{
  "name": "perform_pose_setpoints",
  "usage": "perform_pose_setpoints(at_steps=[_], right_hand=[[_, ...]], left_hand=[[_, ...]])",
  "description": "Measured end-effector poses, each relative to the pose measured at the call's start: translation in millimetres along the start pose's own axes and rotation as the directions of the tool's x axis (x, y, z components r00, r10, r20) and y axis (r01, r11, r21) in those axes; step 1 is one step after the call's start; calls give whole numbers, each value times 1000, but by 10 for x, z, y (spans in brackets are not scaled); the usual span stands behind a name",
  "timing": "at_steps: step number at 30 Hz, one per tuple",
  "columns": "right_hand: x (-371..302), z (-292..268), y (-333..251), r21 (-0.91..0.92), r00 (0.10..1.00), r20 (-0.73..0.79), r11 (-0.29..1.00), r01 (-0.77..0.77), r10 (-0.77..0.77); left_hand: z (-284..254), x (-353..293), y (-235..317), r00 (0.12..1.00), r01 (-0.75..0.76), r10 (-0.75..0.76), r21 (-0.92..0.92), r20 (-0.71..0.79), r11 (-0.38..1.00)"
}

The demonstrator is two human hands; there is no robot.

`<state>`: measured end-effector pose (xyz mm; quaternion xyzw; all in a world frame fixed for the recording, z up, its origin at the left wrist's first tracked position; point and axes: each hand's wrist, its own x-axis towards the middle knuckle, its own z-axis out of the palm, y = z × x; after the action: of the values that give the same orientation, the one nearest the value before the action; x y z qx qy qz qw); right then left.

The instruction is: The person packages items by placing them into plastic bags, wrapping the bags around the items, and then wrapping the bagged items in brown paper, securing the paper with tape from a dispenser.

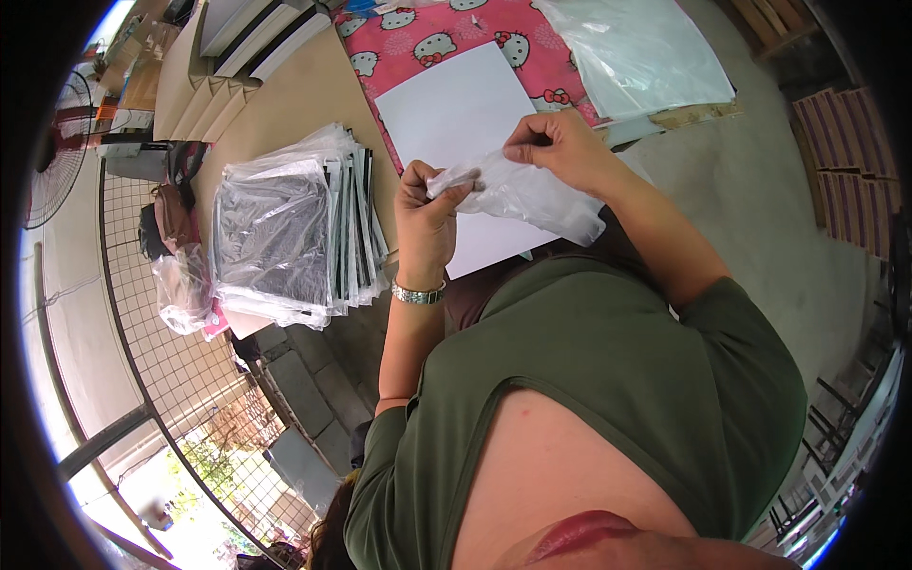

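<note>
A crumpled, see-through plastic bag (546, 201) is stretched between my hands, above a white rectangular sheet or board (454, 103). My left hand (429, 207), with a metal watch on its wrist, is closed around one gathered end of the bag. My right hand (562, 150) pinches the bag's upper edge between thumb and fingertips. The far end of the bag droops toward my lap. The white piece lies partly on a pink patterned cloth (432, 47) and reaches down to my lap under the bag; I cannot tell if it is one piece or several.
To the left, a stack of dark flat pieces in clear plastic (271, 233) sits on a brown cardboard surface (328, 90). Behind it are thick upright bundles (256, 38). Clear plastic bags (651, 62) lie at the table's far right. A fan (62, 152) and wire grille (142, 256) stand left.
</note>
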<state>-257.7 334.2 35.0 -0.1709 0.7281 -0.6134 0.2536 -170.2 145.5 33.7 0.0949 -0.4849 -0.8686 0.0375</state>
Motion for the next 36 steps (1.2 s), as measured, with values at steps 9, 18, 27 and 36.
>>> perform_pose_setpoints(at_steps=[9, 18, 27, 36], right_hand=[[321, 265, -120, 401, 995, -52, 911, 98, -84], [122, -224, -82, 717, 768, 471, 695, -48, -433], [154, -480, -88, 252, 765, 631, 967, -45, -129], [277, -552, -128, 32, 881, 472, 998, -50, 29]], left_hand=[[-86, -116, -71, 982, 190, -191, 79, 12, 979], [-935, -257, 74, 972, 220, -226, 101, 57, 970], [-937, -289, 561, 965, 208, -169, -196, 201, 958], [-749, -104, 700, 999, -30, 32, -199, 9, 980]])
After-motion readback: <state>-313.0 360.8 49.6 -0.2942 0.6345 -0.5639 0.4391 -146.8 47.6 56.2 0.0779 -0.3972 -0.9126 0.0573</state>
